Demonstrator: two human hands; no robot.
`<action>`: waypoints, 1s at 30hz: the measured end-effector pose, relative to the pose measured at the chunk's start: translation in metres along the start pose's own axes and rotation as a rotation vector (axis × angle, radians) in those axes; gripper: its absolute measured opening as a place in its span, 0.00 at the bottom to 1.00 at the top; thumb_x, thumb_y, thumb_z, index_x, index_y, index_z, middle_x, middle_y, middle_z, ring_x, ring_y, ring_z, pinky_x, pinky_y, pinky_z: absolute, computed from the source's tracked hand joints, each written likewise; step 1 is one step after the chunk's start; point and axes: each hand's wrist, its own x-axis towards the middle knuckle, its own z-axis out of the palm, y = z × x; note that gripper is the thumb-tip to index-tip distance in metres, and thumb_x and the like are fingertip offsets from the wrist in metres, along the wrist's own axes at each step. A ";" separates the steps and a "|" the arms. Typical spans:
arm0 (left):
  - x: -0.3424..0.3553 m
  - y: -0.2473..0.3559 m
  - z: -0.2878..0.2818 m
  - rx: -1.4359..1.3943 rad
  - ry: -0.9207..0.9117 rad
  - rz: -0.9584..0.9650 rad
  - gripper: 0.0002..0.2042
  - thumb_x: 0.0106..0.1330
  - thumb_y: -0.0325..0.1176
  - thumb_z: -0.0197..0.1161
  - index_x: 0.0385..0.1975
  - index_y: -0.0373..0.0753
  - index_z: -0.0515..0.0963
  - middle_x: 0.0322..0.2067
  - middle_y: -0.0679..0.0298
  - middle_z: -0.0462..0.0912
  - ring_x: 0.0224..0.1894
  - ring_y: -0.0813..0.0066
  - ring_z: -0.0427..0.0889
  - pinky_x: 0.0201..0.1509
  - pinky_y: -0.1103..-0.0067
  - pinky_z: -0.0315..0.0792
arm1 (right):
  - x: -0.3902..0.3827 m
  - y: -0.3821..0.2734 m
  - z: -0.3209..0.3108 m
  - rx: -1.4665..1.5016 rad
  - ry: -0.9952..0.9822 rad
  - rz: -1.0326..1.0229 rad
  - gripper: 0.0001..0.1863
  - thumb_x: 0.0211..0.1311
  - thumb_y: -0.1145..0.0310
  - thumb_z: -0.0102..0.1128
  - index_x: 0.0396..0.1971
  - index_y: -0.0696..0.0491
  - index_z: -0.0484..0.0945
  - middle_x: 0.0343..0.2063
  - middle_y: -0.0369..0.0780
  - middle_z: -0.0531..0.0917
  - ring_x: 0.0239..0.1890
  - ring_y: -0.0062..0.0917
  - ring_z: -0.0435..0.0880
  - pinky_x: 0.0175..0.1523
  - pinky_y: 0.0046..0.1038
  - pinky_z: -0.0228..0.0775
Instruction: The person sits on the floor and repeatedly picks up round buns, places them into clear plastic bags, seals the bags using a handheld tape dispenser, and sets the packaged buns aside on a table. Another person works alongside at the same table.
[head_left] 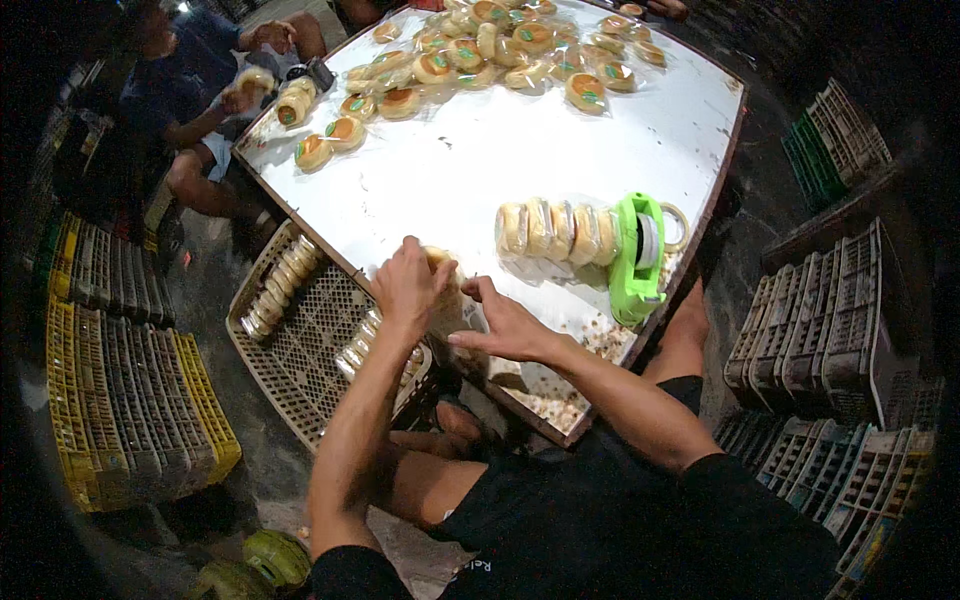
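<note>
My left hand (405,285) is at the table's near left edge, its fingers curled round a pale round bun (438,257) that is partly hidden behind them. To the right is my right hand (505,325), open, with thumb and forefinger spread toward the bun and apparently nothing held. A row of several wrapped buns (555,232) stands on edge on the white table (450,175). Touching the row's right end is a bright green tape dispenser (637,265) with a white roll in it; a loose tape ring (677,228) lies beside it.
A pile of wrapped buns (480,60) covers the table's far side. A plastic crate (310,335) with rows of packed buns stands below the left edge. Stacked crates line the left (130,400) and right (805,320). At far left another person's hand (237,98) holds a bun.
</note>
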 end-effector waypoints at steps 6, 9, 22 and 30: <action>-0.046 0.030 0.012 -1.163 0.385 -0.203 0.21 0.71 0.46 0.51 0.42 0.30 0.73 0.38 0.55 0.79 0.36 0.69 0.81 0.40 0.73 0.76 | -0.026 0.012 -0.005 0.551 0.396 0.265 0.38 0.56 0.58 0.65 0.59 0.60 0.53 0.47 0.53 0.75 0.46 0.35 0.79 0.48 0.34 0.75; -0.041 0.010 0.031 -1.017 0.181 -0.172 0.22 0.73 0.47 0.46 0.42 0.29 0.73 0.37 0.58 0.78 0.39 0.71 0.79 0.47 0.75 0.73 | -0.043 -0.022 -0.022 0.614 0.399 0.072 0.31 0.59 0.61 0.62 0.56 0.59 0.59 0.44 0.53 0.76 0.45 0.33 0.79 0.47 0.30 0.75; -0.096 0.103 0.001 -1.235 0.556 0.191 0.14 0.73 0.36 0.50 0.34 0.31 0.77 0.25 0.63 0.77 0.27 0.81 0.74 0.33 0.82 0.71 | -0.066 -0.080 -0.109 0.543 0.685 -0.222 0.09 0.71 0.67 0.48 0.37 0.57 0.68 0.33 0.39 0.78 0.37 0.24 0.78 0.46 0.26 0.71; -0.090 0.072 0.014 -1.102 0.740 0.164 0.23 0.68 0.36 0.59 0.56 0.30 0.62 0.45 0.55 0.71 0.44 0.68 0.73 0.50 0.74 0.69 | -0.047 -0.117 -0.075 0.949 0.499 -0.090 0.08 0.73 0.62 0.42 0.41 0.51 0.60 0.38 0.53 0.82 0.40 0.34 0.84 0.46 0.34 0.78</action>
